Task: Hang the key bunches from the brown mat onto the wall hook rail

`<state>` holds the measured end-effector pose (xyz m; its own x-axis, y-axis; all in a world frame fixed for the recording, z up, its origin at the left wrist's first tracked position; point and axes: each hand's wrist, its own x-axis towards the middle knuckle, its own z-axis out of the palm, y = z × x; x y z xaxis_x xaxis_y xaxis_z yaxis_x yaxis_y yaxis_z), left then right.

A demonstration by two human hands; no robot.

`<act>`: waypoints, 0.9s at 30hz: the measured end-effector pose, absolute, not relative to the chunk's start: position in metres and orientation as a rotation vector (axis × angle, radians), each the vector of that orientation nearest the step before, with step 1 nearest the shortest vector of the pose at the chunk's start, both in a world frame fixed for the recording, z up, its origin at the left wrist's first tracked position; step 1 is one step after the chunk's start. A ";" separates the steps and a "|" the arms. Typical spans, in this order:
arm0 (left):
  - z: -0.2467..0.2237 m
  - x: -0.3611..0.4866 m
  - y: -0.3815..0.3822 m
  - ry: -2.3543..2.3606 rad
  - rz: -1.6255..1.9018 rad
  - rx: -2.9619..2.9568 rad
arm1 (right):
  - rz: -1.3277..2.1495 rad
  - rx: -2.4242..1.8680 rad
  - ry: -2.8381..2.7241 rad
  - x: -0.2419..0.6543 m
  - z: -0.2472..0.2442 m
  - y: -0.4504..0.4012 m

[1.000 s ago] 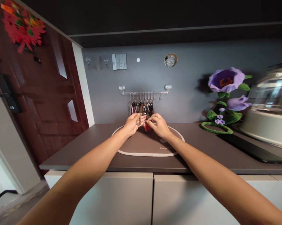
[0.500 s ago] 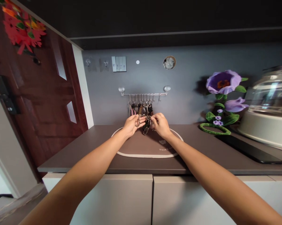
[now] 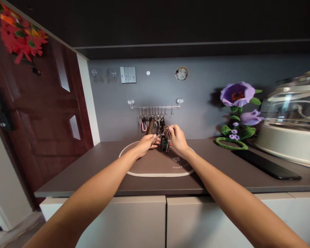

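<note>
Between my hands hangs a bunch of keys [image 3: 164,143] with a dark fob, over the brown mat. My right hand [image 3: 178,137] pinches the metal rings at the top of the bunch. My left hand [image 3: 145,144] is closed on a braided strap [image 3: 153,139] that runs across to the same rings. Just behind, more keys hang in a row from a hook rail [image 3: 156,107] on the wall, among them a pink loop [image 3: 143,127] and a brown strap [image 3: 151,126].
The oval mat [image 3: 155,168] lies on the dark counter [image 3: 98,172]. To the right are a black phone [image 3: 267,164], a purple flower ornament [image 3: 237,94] and a cream appliance with a clear dome [image 3: 286,137]. A dark cabinet [image 3: 170,24] overhangs; a red-brown door [image 3: 41,113] stands left.
The view has shifted slightly left in the picture. The strap is now stretched between my hands, my left fingers have closed round it, and the fob hangs more plainly in sight.
</note>
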<state>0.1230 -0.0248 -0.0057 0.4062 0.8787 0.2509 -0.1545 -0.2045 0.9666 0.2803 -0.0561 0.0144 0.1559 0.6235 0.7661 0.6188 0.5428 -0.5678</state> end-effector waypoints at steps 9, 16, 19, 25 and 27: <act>-0.007 0.124 -0.035 0.711 1.103 2.102 | 0.050 -1.043 -1.510 0.280 0.017 -0.058; -0.006 0.122 -0.032 0.859 1.324 2.474 | 0.129 -1.010 -1.415 0.283 0.018 -0.051; -0.009 0.121 -0.028 0.907 1.373 2.516 | 0.159 -0.996 -1.391 0.286 0.019 -0.044; -0.014 0.120 -0.020 0.997 1.441 2.559 | 0.154 -1.007 -1.365 0.292 0.027 -0.030; -0.016 0.121 -0.018 1.011 1.461 2.561 | 0.149 -1.031 -1.341 0.294 0.031 -0.024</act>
